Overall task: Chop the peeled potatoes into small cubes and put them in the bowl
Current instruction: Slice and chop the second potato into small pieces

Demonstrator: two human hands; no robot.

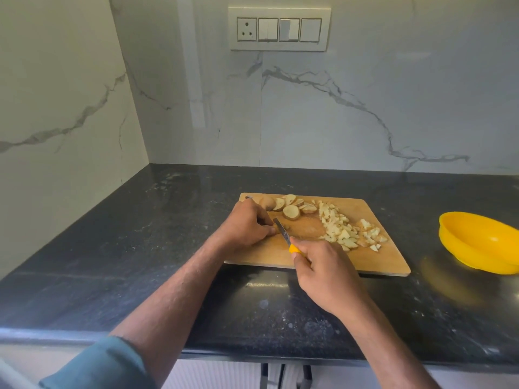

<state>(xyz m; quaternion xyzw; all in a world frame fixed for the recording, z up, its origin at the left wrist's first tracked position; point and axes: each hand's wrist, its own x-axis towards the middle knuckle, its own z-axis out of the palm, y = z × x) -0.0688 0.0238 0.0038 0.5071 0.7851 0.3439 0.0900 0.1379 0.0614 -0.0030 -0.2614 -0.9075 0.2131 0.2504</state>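
Note:
A wooden cutting board [390,256] lies on the dark counter. Round potato slices [290,210] sit along its far left edge, and a pile of small potato cubes [345,230] covers its right half. My left hand [247,227] pinches a small potato piece [273,229] on the board's left side, mostly hidden under the fingers. My right hand [323,273] grips a knife by its yellow handle [295,249]; the blade [282,230] points away from me and meets the held piece. A yellow bowl [477,242] stands on the counter to the right of the board and looks empty.
The black stone counter [140,248] runs into a corner with marble walls at left and back. A switch panel with a socket [279,29] hangs on the back wall. Cabinet fronts show below the counter's front edge.

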